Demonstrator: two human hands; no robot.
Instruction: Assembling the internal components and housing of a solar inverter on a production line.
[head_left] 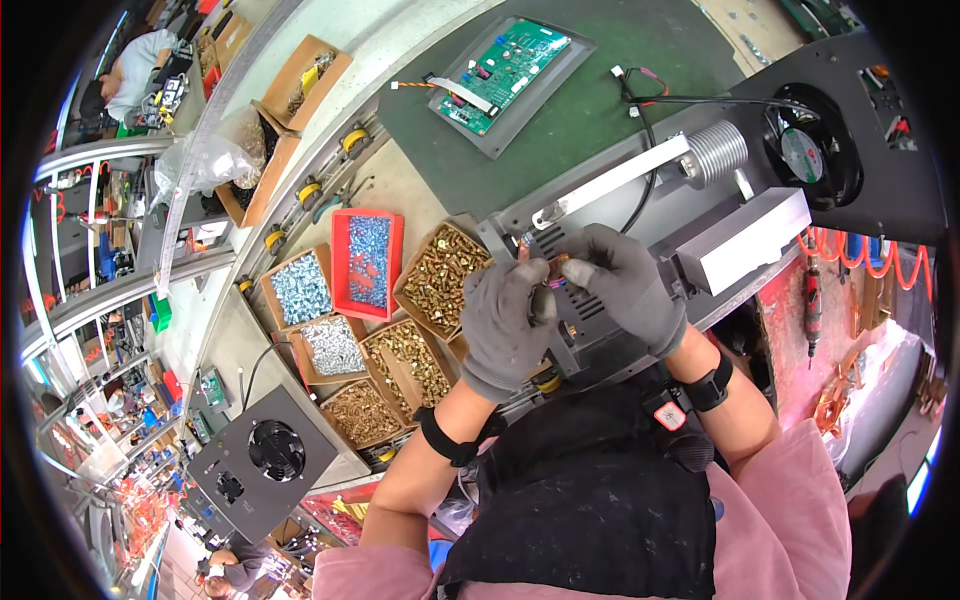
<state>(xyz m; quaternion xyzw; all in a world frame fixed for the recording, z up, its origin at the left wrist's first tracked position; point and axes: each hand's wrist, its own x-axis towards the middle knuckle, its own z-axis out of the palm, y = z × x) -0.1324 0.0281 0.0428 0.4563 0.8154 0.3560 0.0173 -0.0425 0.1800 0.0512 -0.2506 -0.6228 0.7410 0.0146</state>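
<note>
Both my hands wear grey gloves and meet above the near end of a dark grey metal chassis (pixel 570 225). My left hand (pixel 505 325) is closed, fingertips curled together around something small that I cannot make out. My right hand (pixel 622 285) pinches with thumb and forefinger right beside it; small copper-coloured pieces (pixel 556 266) show between the two hands. On the chassis lie a flat white metal bar (pixel 610 185), a ribbed silver cylinder (pixel 716 155) and a silver box-shaped part (pixel 745 240). A black fan (pixel 812 150) sits in the panel at the far right.
A green circuit board (pixel 515 75) on a grey plate lies on the green mat (pixel 640 40). Left of my hands are a red bin (pixel 367 311) of screws and several cardboard boxes of brass fasteners (pixel 440 275). A second fan panel (pixel 255 465) stands lower left. A screwdriver (pixel 811 305) hangs at right.
</note>
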